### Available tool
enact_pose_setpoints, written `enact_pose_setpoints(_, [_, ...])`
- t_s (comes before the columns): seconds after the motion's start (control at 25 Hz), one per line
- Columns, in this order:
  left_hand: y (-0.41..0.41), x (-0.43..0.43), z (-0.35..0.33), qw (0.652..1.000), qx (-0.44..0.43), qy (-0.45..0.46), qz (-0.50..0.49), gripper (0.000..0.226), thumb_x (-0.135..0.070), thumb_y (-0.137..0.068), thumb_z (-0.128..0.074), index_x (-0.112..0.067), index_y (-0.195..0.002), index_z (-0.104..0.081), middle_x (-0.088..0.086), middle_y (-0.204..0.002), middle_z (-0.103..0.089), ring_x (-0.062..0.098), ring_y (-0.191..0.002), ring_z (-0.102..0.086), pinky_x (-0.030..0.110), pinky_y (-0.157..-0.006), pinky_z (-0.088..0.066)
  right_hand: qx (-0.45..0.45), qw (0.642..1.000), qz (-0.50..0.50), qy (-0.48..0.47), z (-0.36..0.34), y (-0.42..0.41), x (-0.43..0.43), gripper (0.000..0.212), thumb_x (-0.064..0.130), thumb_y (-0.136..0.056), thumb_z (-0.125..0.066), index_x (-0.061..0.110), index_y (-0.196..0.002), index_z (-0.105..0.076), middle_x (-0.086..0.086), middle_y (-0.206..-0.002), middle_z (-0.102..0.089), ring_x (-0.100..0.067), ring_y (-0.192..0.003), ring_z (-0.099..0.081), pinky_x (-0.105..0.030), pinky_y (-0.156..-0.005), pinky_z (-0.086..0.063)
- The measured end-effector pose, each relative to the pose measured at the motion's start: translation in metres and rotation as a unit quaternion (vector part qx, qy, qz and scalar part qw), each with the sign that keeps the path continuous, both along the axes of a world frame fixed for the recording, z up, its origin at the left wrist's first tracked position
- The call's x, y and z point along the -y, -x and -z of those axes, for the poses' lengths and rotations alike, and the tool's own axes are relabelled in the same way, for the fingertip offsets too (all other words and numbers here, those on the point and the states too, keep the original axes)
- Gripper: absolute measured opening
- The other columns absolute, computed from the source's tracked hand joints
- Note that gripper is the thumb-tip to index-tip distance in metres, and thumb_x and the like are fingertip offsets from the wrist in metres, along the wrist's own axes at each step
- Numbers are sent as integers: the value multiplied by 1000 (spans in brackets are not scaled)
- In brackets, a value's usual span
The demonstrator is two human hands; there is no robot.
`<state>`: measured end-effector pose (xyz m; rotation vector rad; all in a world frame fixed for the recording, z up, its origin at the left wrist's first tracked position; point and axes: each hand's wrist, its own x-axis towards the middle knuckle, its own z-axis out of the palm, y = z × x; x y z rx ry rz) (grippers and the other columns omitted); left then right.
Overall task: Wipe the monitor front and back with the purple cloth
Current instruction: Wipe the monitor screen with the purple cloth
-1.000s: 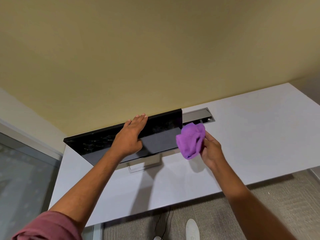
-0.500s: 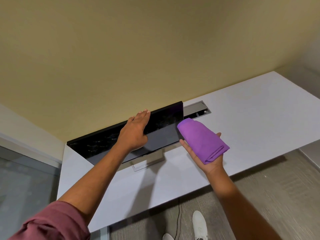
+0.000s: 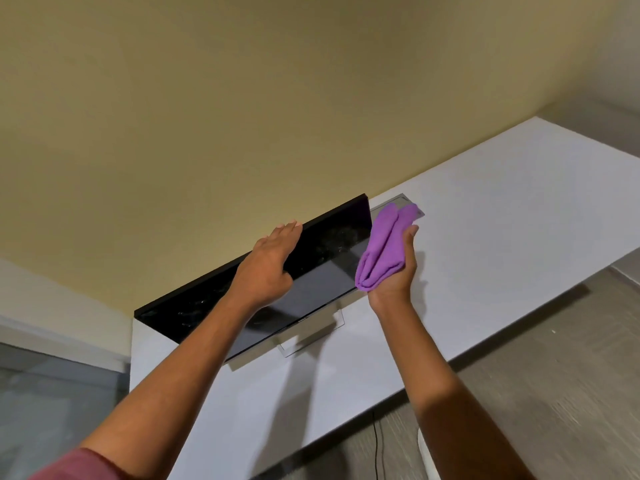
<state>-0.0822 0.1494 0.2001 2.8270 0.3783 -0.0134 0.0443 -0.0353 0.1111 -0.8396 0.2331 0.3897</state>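
- Covering the fingers of the right hand [image 3: 398, 275], the soft, folded purple cloth [image 3: 382, 251] left only the raised thumb and the heel of the palm in sight; that hand held the cloth upright against its palm.
- The cloth sat just beside the right end of the thin black flat-panel monitor [image 3: 329, 252], overlapping the screen's right edge; whether it touched the glass could not be told.
- It also covered part of the long grey metal slot [image 3: 381, 204] set into the desk's far edge.
- The left hand [image 3: 268, 268] lay flat over the monitor's top edge, fingers straight and together, gripping nothing and hiding part of the screen.
- The monitor stood along the far edge of the plain white desk [image 3: 502, 244], toward its far left corner, its dark screen showing faint pale marks and reflections.
- Its back was out of sight, and its flat silvery stand base [image 3: 311, 336] showed only partly beneath the lower edge.
- A maroon sleeve [image 3: 86, 465] was cut off at the bottom left, and a thin black cable [image 3: 377, 441] ran below the desk's near edge.
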Motion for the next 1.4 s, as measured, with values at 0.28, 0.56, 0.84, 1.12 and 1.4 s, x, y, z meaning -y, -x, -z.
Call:
enact_pose_setpoints(0.28, [2,-17,17,999,38,-11,35,111,17,-65,-40,-23,-167,-26,-3,-174,-28,26,-164,-14,54,-128,-26,222,939,48,259,8,20,-99,86,65,-107,-33,20,-173,2,9,-179,17,-8,-164,19,-45,-136,5])
enact_pose_setpoints(0.56, [-2,-29,24,997,53,1,63,109,7,-61,-37,-22,-166,-28,-5,-173,-31,26,-164,-14,59,-125,-29,255,885,145,361,34,11,-125,73,34,-115,-41,4,-171,-3,-11,-181,6,-24,-167,9,-54,-135,-6])
enact_pose_setpoints(0.84, [-1,-28,24,997,55,9,55,114,12,-62,-44,-25,-168,-22,-6,-175,-24,18,-165,-11,59,-128,-21,177,916,120,338,95,11,-119,73,35,-116,-36,5,-170,2,-9,-180,9,-18,-167,9,-42,-136,-4])
enact_pose_setpoints(1.12, [-1,-28,24,997,53,15,49,115,17,-63,-47,-24,-168,-24,-6,-175,-24,14,-164,-12,57,-129,-21,-3,954,66,292,117,7,-112,72,38,-118,-33,11,-170,8,-4,-180,14,-19,-167,10,-48,-135,-7])
enact_pose_setpoints(1.4, [0,-28,23,996,61,30,50,113,7,-61,-47,-26,-167,-26,-11,-174,-25,9,-163,-12,52,-131,-15,249,912,98,312,78,2,-107,75,32,-113,-36,3,-169,3,-7,-179,12,-21,-167,12,-49,-136,-2])
